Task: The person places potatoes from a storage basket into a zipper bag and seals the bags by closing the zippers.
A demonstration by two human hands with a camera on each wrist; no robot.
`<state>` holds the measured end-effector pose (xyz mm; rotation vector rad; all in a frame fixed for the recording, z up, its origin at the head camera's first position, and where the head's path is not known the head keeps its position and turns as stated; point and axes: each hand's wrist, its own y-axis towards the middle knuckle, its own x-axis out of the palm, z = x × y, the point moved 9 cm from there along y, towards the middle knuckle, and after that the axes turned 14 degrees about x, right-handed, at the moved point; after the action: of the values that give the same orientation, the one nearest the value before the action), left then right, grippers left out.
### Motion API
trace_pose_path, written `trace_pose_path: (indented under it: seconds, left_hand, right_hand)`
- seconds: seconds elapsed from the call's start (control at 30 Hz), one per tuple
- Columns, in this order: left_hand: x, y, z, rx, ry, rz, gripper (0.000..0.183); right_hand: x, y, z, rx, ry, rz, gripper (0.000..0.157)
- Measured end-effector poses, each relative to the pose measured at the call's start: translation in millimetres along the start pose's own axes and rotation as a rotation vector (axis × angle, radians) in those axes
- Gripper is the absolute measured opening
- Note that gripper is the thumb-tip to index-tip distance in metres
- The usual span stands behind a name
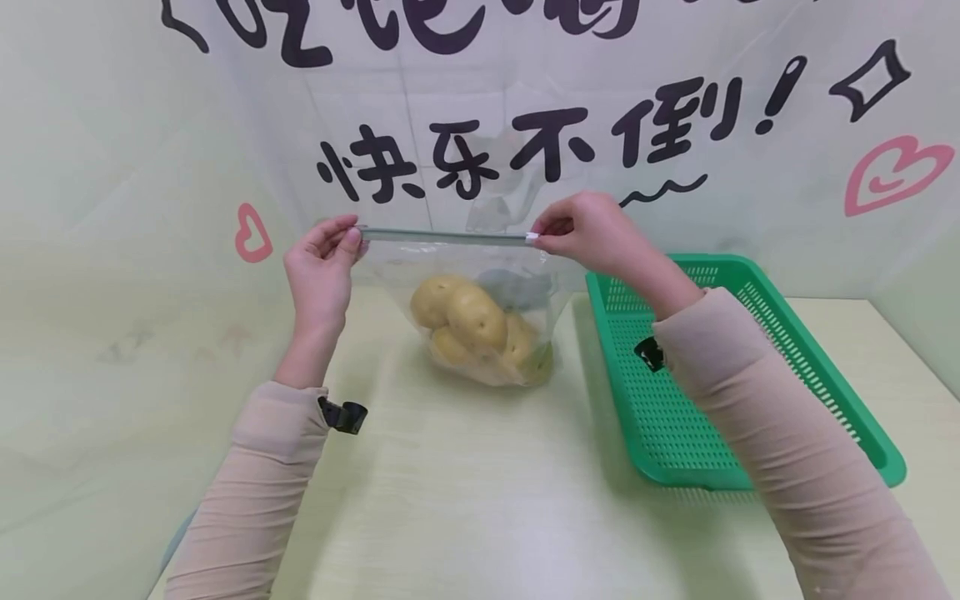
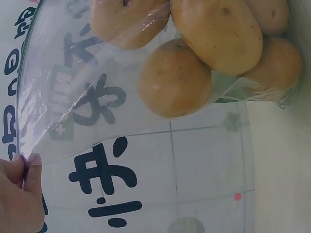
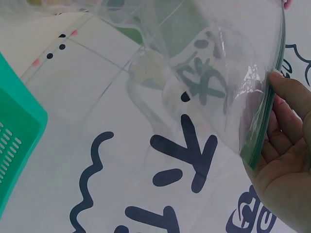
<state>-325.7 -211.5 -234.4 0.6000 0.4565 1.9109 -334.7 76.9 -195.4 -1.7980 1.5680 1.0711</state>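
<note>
A clear zip bag (image 1: 390, 258) hangs upright between the two hands, its green zip strip (image 1: 442, 237) stretched straight across the top. Several potatoes (image 1: 477, 318) fill its lower part, close over the table. My left hand (image 1: 321, 267) pinches the left end of the strip between thumb and fingers; the left wrist view shows that thumb (image 2: 33, 177) at the bag's corner. At the other end, my right hand (image 1: 596, 232) pinches the strip by a small white slider (image 1: 532, 237). In the right wrist view the thumb (image 3: 291, 92) lies along the strip.
To the right, a green perforated plastic basket (image 1: 637, 442) stands on the pale table (image 1: 465, 483), partly behind the right forearm. A white cloth backdrop (image 1: 255, 117) with dark lettering and pink hearts hangs behind the bag. Both sleeves carry small black wrist cameras (image 1: 348, 417).
</note>
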Motion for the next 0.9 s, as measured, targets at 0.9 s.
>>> trace_pose_path:
  seconds: [0.9]
  left_hand:
    - [-0.6, 1.0, -3.0, 0.032, 0.037, -0.021, 0.019]
  right_hand:
    - [-18.1, -7, 26, 0.004, -0.004, 0.033, 0.016]
